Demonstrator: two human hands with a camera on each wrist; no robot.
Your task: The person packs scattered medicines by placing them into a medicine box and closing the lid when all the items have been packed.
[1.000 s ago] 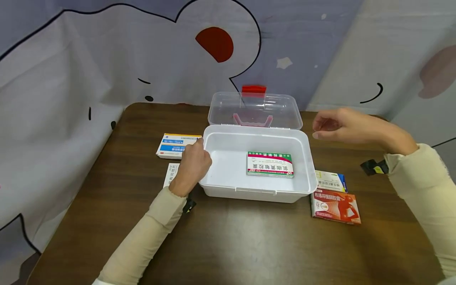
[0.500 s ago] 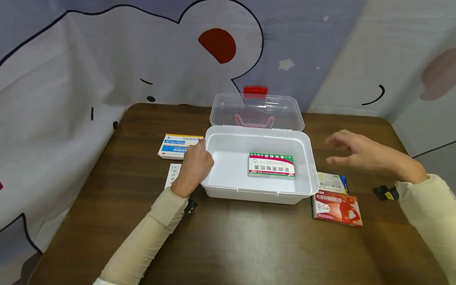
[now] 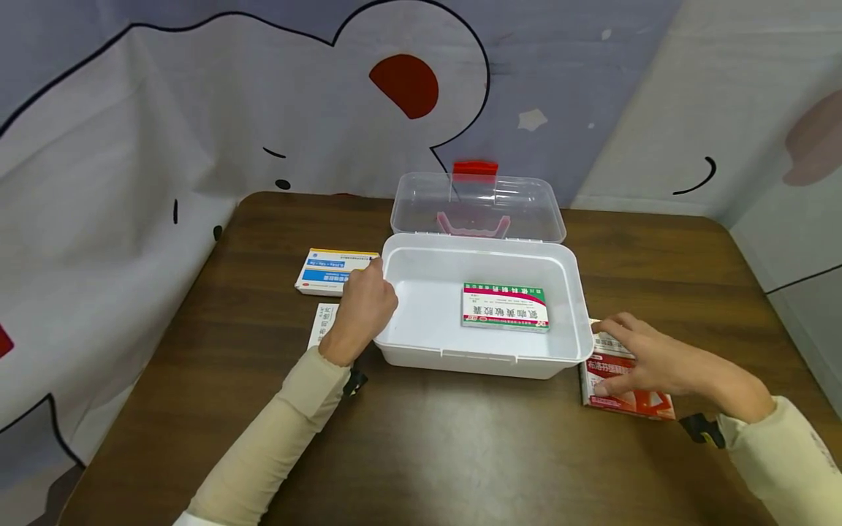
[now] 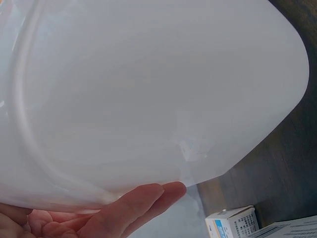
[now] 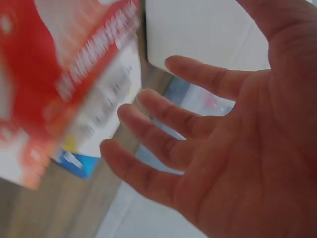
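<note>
My left hand (image 3: 362, 303) grips the left rim of a white plastic storage box (image 3: 470, 364); in the left wrist view, fingers (image 4: 133, 203) curl at the rim of its wall (image 4: 148, 99). Inside the box, towards the right, lies a green, white and magenta medicine box (image 3: 505, 307). My right hand (image 3: 658, 358) hovers over a red medicine box (image 3: 610, 369), its fingers spread and nothing held. Partly hidden under those fingers is a white medicine box (image 3: 612, 345) with a blue and yellow end (image 5: 81, 163), directly behind the red one.
The clear lid (image 3: 414, 208), with a pink handle and a red latch, leans back behind the box. To the left lie a blue and white medicine box (image 3: 322, 276) and a white one (image 3: 322, 321), partly behind the left hand. A patterned cloth (image 3: 197, 131) hangs behind the wooden table (image 3: 421, 453).
My right hand has come down and towards me, from beside the lid to over the red medicine box, its fingers spreading. The left hand stays on the storage box's rim.
</note>
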